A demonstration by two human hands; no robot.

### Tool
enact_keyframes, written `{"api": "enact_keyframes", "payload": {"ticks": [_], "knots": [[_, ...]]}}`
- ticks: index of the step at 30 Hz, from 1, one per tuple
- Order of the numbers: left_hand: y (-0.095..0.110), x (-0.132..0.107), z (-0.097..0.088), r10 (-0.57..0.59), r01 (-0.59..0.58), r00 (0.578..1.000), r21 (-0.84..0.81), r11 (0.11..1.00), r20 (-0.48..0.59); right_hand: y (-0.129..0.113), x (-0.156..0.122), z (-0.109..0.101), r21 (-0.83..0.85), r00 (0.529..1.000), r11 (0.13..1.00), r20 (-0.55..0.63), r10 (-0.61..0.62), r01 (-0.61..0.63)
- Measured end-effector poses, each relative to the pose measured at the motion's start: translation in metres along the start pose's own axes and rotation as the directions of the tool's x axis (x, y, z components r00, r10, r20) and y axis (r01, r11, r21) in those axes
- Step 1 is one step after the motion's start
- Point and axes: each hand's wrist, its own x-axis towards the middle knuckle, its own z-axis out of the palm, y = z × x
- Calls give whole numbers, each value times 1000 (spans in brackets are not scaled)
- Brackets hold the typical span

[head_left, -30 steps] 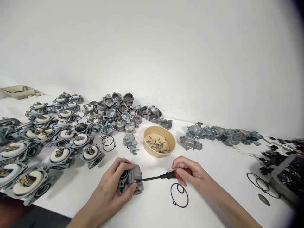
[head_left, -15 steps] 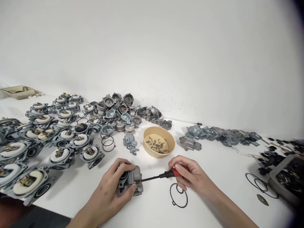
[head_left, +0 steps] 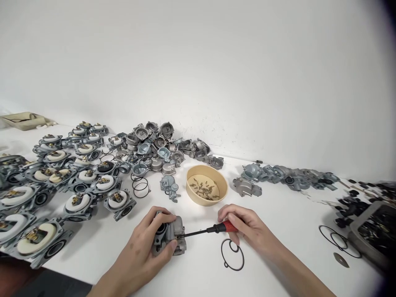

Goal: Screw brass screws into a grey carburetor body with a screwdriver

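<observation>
White table [head_left: 278, 214] against plain white wall [head_left: 216, 62] (evenly lit).

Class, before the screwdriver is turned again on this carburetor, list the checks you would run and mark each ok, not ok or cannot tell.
1. Left hand grips the carburetor firmly on the table: ok.
2. Right hand holds the screwdriver by its red handle: ok.
3. Screwdriver tip meets the carburetor's side: ok.
4. Tip seated squarely in a screw head: cannot tell, too small.
5. Bowl of screws within reach, upright: ok.
6. Black gasket ring clear of the shaft: ok, it lies flat beside the right hand.
</observation>
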Motion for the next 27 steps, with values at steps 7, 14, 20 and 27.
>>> {"api": "enact_keyframes", "payload": {"ticks": [7,14,20,27], "knots": [[-3,-1,5,38,-36,998,47,998,-48,-1,-1,0,-16,999,1000,-44,1,-1],[-3,-2,8,259,-209,956,306,929,-134,-1,0,-3,-6,994,994,13,-109,109],[-9,-6,16,310,-228,927,338,913,-212,3,0,0,46,999,999,52,-13,10],[-12,-8,20,323,-216,911,371,903,-255,-4,-2,-1,-16,988,989,46,-144,145]]}}
